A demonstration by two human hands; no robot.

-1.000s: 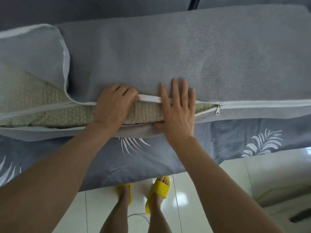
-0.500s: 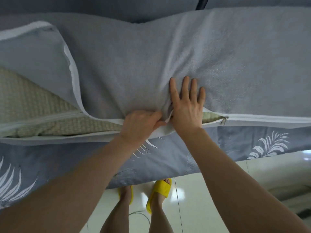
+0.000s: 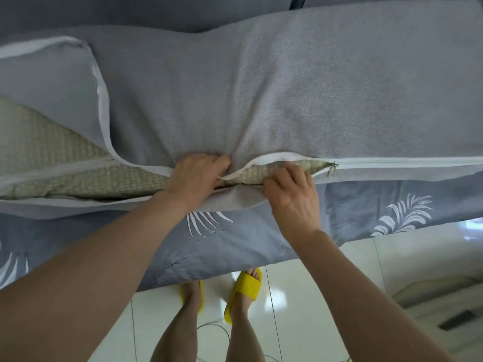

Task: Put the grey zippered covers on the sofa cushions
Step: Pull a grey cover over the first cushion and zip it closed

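A long sofa cushion (image 3: pixel 65 158) with a greenish woven surface lies across the view, mostly inside a grey zippered cover (image 3: pixel 313 95). The cover's white-edged opening gapes from the left to the metal zipper pull (image 3: pixel 332 170); right of the pull the zipper is closed. My left hand (image 3: pixel 196 176) grips the upper flap's edge, bunching the fabric. My right hand (image 3: pixel 290 189) pinches the lower flap's edge just left of the pull. At far left the upper flap (image 3: pixel 52 82) is folded back, baring the cushion.
Under the cushion lies a blue-grey sheet with white feather prints (image 3: pixel 235 239), hanging over the front edge. Below is a glossy white tiled floor (image 3: pixel 313 296) with my feet in yellow slippers (image 3: pixel 245 288). Dark sofa upholstery (image 3: pixel 130 11) runs along the back.
My right hand has come off the cover's top, where it lay flat, and now curls on the lower flap's edge. My left hand still grips the upper flap's edge; the opening gapes wider.
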